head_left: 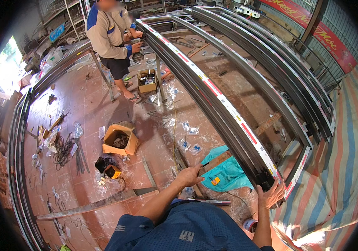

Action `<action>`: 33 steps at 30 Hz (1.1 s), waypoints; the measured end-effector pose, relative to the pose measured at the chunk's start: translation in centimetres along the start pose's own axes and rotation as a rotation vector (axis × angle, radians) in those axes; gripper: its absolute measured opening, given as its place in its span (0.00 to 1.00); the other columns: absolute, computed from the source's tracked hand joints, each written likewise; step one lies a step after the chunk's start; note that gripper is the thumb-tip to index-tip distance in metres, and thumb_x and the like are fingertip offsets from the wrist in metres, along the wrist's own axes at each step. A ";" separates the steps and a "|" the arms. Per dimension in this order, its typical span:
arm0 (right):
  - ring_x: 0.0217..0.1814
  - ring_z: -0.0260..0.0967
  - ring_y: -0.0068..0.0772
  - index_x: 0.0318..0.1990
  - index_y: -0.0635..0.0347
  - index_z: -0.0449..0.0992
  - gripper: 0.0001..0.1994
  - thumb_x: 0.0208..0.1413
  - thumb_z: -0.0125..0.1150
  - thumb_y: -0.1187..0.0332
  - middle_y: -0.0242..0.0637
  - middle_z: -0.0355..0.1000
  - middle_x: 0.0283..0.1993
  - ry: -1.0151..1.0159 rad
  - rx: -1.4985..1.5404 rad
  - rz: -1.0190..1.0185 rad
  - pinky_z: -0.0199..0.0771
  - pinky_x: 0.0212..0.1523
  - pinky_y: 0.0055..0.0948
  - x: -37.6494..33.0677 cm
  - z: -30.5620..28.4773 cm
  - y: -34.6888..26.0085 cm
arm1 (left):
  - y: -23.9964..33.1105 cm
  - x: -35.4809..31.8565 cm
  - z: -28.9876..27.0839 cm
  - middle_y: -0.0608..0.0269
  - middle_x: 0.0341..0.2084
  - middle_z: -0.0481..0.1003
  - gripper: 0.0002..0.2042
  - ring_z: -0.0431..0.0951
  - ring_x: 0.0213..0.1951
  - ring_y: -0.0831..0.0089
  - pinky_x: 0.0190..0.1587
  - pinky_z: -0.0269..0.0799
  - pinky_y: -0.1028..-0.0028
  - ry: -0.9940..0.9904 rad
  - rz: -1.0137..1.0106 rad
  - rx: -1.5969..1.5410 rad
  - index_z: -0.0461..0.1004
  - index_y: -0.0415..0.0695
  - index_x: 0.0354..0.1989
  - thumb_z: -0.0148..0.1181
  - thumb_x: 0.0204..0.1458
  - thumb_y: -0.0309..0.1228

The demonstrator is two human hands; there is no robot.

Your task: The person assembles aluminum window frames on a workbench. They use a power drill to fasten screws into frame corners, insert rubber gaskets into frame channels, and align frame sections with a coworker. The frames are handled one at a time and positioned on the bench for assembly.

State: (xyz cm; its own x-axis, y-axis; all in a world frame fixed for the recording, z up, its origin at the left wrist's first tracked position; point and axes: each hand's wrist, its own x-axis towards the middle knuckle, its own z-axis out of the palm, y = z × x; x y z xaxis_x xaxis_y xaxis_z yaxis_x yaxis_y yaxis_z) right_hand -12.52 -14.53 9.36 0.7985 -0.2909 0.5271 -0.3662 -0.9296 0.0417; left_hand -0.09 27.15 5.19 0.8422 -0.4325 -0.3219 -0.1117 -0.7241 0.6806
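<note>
My right hand (272,193) is closed over the near corner of a long dark metal frame (206,94), thumb and fingers on either side of its end. A white and red printed strip runs along the frame's upper face. My left hand (189,175) is loosely bent, fingers a little apart, at the end of a brown crossbar (217,162) that passes beneath the frame. Whether it touches the bar I cannot tell. Under that bar lies a turquoise cloth (229,178) with a small yellow-orange item (215,181) on it.
A co-worker (107,35) stands at the frame's far end, holding a tool. More dark frames (266,62) lie to the right, beside a striped sheet (338,167). Cardboard boxes (130,144), cables (64,152) and plastic bags are on the tiled floor. Another frame (15,167) curves along the left.
</note>
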 end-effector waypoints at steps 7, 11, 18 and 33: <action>0.81 0.51 0.59 0.78 0.54 0.62 0.56 0.41 0.81 0.43 0.50 0.56 0.80 -0.008 -0.007 0.008 0.47 0.77 0.61 0.1 -0.6 -0.8 | -0.2 -0.5 -0.6 0.34 0.46 0.82 0.36 0.82 0.52 0.39 0.53 0.77 0.46 0.007 0.020 -0.005 0.65 0.42 0.70 0.70 0.58 0.48; 0.80 0.53 0.62 0.75 0.55 0.65 0.54 0.39 0.83 0.44 0.53 0.56 0.80 -0.038 -0.003 0.058 0.49 0.76 0.63 -0.1 -2.2 -0.8 | -0.2 0.5 0.2 0.34 0.48 0.82 0.36 0.82 0.53 0.38 0.53 0.77 0.46 -0.026 0.073 0.017 0.65 0.41 0.69 0.70 0.58 0.49; 0.61 0.77 0.53 0.56 0.53 0.84 0.27 0.60 0.70 0.41 0.47 0.82 0.56 -0.121 0.398 0.462 0.74 0.60 0.52 7.2 -2.4 6.6 | 0.4 0.6 1.5 0.35 0.47 0.82 0.39 0.82 0.50 0.35 0.52 0.77 0.46 0.084 0.126 -0.036 0.66 0.42 0.70 0.72 0.56 0.53; 0.44 0.82 0.46 0.63 0.59 0.76 0.26 0.66 0.68 0.50 0.42 0.82 0.47 -0.384 1.818 1.092 0.86 0.47 0.49 14.0 19.0 32.2 | 25.4 3.7 9.8 0.42 0.78 0.56 0.56 0.57 0.77 0.37 0.74 0.54 0.37 0.371 0.556 0.252 0.61 0.54 0.78 0.82 0.38 0.57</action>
State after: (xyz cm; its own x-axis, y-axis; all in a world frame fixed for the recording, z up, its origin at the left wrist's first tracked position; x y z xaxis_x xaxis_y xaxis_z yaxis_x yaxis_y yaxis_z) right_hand -4.08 -52.78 1.95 0.7593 -0.5209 -0.3901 -0.0704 0.5302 -0.8450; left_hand -4.95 1.91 14.84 0.7440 -0.5950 0.3042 -0.6575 -0.5706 0.4920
